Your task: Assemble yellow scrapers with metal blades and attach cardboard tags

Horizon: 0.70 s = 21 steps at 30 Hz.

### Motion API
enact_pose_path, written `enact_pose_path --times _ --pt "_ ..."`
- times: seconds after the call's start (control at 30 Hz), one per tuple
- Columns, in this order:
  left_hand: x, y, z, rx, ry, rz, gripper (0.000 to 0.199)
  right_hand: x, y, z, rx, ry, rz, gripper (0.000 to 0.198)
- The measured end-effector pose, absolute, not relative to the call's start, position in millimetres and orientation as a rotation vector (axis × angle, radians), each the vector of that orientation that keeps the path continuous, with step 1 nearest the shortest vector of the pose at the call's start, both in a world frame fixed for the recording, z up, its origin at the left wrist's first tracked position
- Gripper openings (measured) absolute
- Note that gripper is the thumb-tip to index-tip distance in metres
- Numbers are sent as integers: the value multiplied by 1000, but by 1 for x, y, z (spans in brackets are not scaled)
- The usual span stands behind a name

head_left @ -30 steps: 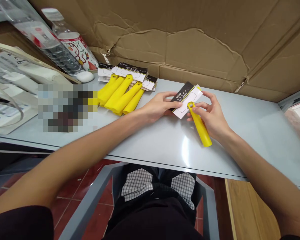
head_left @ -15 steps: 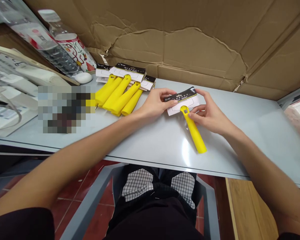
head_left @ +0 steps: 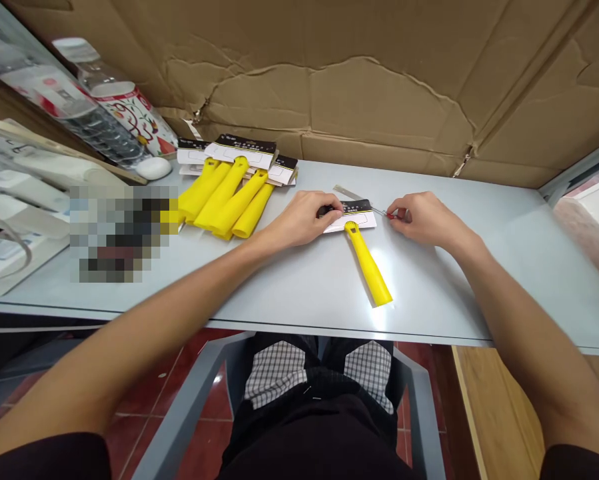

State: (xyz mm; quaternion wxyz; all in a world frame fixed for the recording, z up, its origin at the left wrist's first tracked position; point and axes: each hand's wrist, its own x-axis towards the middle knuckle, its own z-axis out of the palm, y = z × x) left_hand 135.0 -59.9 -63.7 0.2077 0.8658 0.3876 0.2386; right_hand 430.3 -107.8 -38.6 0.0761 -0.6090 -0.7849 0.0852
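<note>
My left hand (head_left: 312,217) pinches the left end of a black-and-white packaging card (head_left: 352,217) lying on the table. Attached to the card is a yellow tapered handle (head_left: 369,267) that slants toward the front edge. At the card's right, the fingers of my right hand (head_left: 424,219) are closed on a thin metal piece with a red part (head_left: 388,215); its kind is unclear. Behind the card a flat silvery strip (head_left: 350,194) shows, partly hidden.
A pile of yellow handles (head_left: 224,200) with similar cards lies at the left. Farther left are bottles (head_left: 134,120), a white rounded object (head_left: 153,168), and a blurred patch. Brown cardboard (head_left: 379,100) stands along the back of the pale table (head_left: 289,293).
The carded handle, raised and tilted in both hands before, now lies lower on the table. My right hand has left the card and holds the red-ended metal piece; the silvery strip has become visible.
</note>
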Motion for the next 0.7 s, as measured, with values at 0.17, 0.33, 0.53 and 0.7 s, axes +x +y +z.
enact_pose_path --times 0.17,0.33,0.53,0.7 --pt "137 -60 -64 2475 1043 644 33 431 -102 -49 -1811 -2305 126 30" --pt "136 -61 -72 2561 990 596 50 442 -94 -54 -1861 -2239 33 36" --pt "138 -63 -74 2610 880 521 43 458 -81 -64 -1782 -2166 7 38" --pt "140 -63 -78 2626 885 532 45 463 -75 -69 -1673 -2180 58 38"
